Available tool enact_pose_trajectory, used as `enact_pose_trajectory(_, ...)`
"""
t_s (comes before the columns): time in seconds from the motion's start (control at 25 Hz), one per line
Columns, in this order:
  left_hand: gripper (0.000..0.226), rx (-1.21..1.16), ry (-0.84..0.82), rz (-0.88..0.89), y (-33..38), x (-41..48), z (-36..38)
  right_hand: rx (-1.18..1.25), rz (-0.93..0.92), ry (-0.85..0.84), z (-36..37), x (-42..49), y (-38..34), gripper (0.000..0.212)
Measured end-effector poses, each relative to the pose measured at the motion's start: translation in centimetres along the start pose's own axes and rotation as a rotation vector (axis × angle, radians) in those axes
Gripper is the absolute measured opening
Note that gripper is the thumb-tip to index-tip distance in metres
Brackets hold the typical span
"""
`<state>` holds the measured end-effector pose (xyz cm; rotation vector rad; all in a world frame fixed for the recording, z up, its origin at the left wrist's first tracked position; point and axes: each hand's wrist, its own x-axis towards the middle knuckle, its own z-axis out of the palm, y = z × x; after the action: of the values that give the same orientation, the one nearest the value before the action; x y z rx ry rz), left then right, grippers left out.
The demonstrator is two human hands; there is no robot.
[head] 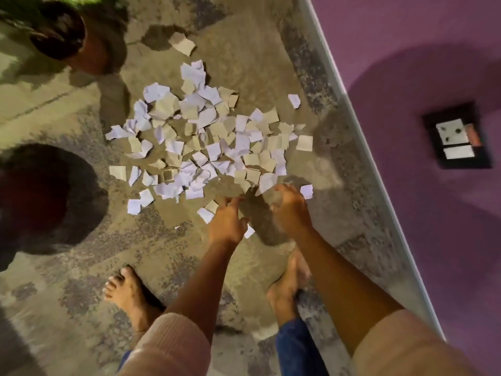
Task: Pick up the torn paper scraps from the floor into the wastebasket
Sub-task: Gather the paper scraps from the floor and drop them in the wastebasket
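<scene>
Several white and beige torn paper scraps (pixel 206 137) lie in a loose pile on the mottled floor. Both of my hands reach down at the pile's near edge. My left hand (pixel 227 221) has its fingers pointing down among a few stray scraps (pixel 205 214), and a white scrap (pixel 249 232) shows beside its thumb. My right hand (pixel 291 210) is blurred, with curled, spread fingers over the nearest scraps, and a single scrap (pixel 306 191) lies just to its right. Neither hand visibly holds paper. A dark round wastebasket (pixel 40 196) stands to the left of the pile.
A terracotta plant pot (pixel 65 36) stands at the top left. My bare feet (pixel 127 291) are planted behind the hands. A purple wall (pixel 420 63) with a wall socket (pixel 456 135) runs along the right, edged by a pale skirting strip (pixel 360 126).
</scene>
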<state>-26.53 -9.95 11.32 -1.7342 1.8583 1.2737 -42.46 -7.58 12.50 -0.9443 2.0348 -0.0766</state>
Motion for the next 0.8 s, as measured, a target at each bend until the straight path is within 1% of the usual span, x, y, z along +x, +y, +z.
enact_pose_trajectory(0.16, 0.056, 0.089, -0.042, -0.073, -2.9, 2.1, 3.6, 0.027, 0.122, 0.032, 2.9, 2.5, 4.2, 0.038)
enact_pose_trajectory(0.32, 0.063, 0.185, -0.072, -0.111, -4.5, 4.3, 6.2, -0.025, 0.179, 0.085, 3.8, 5.8, 7.7, 0.045)
enact_pose_trajectory(0.48, 0.069, 0.218, -0.114, -0.114, -4.9, 6.2, 7.7, -0.149, 0.214, 0.162, 3.7, 8.3, 10.1, 0.045)
enact_pose_trajectory(0.6, 0.069, 0.269, -0.11, -0.091, -5.4, 6.7, 8.5, -0.239, 0.256, 0.139, 4.0, 9.5, 11.2, 0.061)
enact_pose_trajectory(0.68, 0.067, 0.327, -0.128, -0.067, -5.9, 6.9, 9.1, -0.252, 0.272, 0.131, 4.7, 10.2, 11.5, 0.069)
enact_pose_trajectory(0.72, 0.065, 0.351, -0.138, -0.058, -6.1, 6.9, 9.5, -0.256, 0.277, 0.142, 5.0, 10.4, 11.6, 0.069)
enact_pose_trajectory(0.8, 0.06, 0.373, -0.126, -0.041, -6.4, 6.8, 10.2, -0.27, 0.253, 0.159, 5.3, 10.7, 11.9, 0.063)
